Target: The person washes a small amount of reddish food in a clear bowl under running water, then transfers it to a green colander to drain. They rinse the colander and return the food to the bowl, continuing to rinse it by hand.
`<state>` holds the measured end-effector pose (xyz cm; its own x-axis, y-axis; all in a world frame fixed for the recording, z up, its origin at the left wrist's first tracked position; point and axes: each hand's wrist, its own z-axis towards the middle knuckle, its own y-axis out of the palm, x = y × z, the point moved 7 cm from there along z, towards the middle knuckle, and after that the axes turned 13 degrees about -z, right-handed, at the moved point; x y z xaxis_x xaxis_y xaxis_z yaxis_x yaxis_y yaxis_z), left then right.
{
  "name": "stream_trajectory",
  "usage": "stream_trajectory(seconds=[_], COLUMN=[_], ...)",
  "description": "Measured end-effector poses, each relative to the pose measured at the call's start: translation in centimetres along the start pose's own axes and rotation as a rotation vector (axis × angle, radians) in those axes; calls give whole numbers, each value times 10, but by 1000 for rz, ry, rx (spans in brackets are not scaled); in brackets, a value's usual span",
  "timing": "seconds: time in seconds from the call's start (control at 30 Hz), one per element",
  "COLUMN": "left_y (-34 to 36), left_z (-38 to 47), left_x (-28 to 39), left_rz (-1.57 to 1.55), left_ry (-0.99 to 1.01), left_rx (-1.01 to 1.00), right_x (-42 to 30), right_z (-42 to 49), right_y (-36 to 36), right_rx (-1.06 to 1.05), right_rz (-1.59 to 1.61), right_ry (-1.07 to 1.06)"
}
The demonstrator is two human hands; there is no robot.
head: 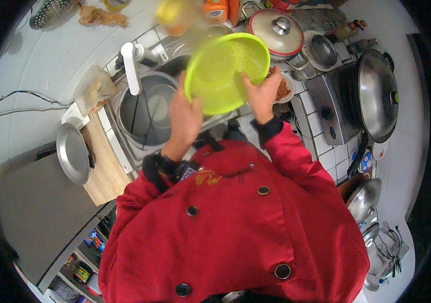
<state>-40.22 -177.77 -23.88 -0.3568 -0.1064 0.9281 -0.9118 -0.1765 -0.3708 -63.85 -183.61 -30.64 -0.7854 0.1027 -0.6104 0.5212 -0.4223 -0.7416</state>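
Note:
A lime-green plastic colander [223, 75] is held up in front of me, tilted, and I look at its mesh wall and round base. My left hand [187, 117] grips its left rim. On the right side, my right hand [264, 92] grips the rim with the thumb over the edge. Left of the colander is a metal sink basin [126, 113] with liquid in it; two thin dark lines cross it. The white faucet [131, 68] reaches over that basin. Just beyond my right hand stands a white bowl of reddish-brown food [284, 91], partly hidden.
A lidded pot [276, 32] stands behind the colander, close to its rim. To the right, a large lidded wok [378, 96] sits on a stove [331, 108]. On the left are a wooden board [105, 166], a metal lid [73, 153] and a plastic container [94, 89].

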Motion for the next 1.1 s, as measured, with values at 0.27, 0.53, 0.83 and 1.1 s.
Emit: stream_trajectory(seconds=[0.27, 0.53, 0.83, 1.1], left_y=[7, 5, 12, 16], left_z=[-11, -12, 4, 15], left_x=[30, 29, 29, 15], left_rz=[82, 79, 116, 18], left_ry=[228, 190, 292, 262], left_rx=[-11, 32, 113, 89], right_x=[-6, -6, 73, 156], right_z=[4, 2, 9, 9], right_y=[5, 2, 12, 28], right_rx=[72, -63, -114, -147], right_rz=[-78, -16, 197, 31], right_ry=[8, -51, 64, 195])
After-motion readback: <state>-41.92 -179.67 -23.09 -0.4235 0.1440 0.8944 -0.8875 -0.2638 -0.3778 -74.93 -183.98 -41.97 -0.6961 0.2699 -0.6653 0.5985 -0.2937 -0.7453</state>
